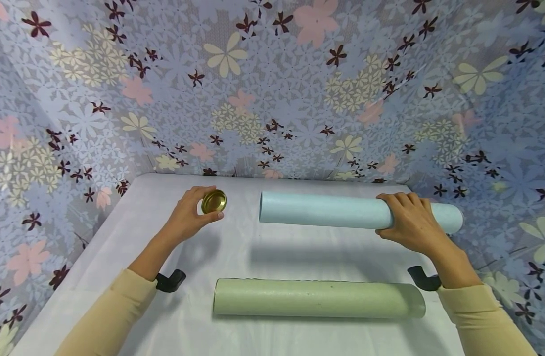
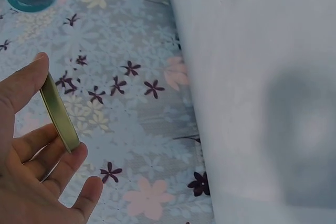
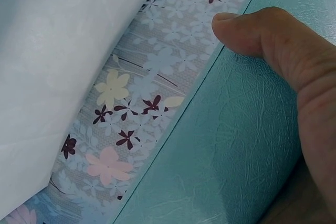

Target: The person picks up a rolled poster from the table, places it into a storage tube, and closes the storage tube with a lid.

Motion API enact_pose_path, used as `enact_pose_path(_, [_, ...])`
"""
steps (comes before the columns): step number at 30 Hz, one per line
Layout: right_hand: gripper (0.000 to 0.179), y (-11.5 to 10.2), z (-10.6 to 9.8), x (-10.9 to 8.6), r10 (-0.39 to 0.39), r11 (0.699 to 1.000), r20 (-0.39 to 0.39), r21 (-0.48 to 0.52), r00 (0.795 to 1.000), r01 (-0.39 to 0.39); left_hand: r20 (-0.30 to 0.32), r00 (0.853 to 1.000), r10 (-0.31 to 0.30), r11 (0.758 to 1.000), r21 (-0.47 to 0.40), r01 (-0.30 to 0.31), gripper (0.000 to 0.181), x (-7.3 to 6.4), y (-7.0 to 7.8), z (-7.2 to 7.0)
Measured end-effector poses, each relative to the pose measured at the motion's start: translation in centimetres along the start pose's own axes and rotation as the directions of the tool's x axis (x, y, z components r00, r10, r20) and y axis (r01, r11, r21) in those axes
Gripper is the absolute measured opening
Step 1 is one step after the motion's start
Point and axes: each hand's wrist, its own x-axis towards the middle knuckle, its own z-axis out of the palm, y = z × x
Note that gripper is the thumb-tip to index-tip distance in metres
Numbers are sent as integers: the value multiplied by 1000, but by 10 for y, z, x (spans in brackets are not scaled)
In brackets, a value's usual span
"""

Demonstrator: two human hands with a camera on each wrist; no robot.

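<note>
Between the thumb and fingers of my left hand is a round gold metal lid, held up above the table. The left wrist view shows the lid edge-on, pinched by its rim. My right hand grips a light blue tube near its right end, raised over the table with its open left end toward the lid. In the right wrist view the thumb lies across the textured blue tube; the other fingers are mostly hidden behind it.
A light green tube lies across the white table nearer to me. Flowered fabric hangs behind the table and at both sides. A black strap shows at the left wrist and another strap at the right.
</note>
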Motion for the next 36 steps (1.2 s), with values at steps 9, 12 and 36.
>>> enact_pose_path(9, [80,0,-1,0,1,1000,1,1,1000,-1,-4,1000,15,990,-139,-16,70,-9,11,0])
enact_pose_path(12, [81,0,-1,0,0,1000,-4,-2,1000,0,-13,999,30,980,-194,-32,70,-11,15,1])
enact_pose_path(36, [81,-2,-1,-1,-1,1000,-6,8,1000,1,-6,1000,3,870,-492,-6,63,-17,40,16])
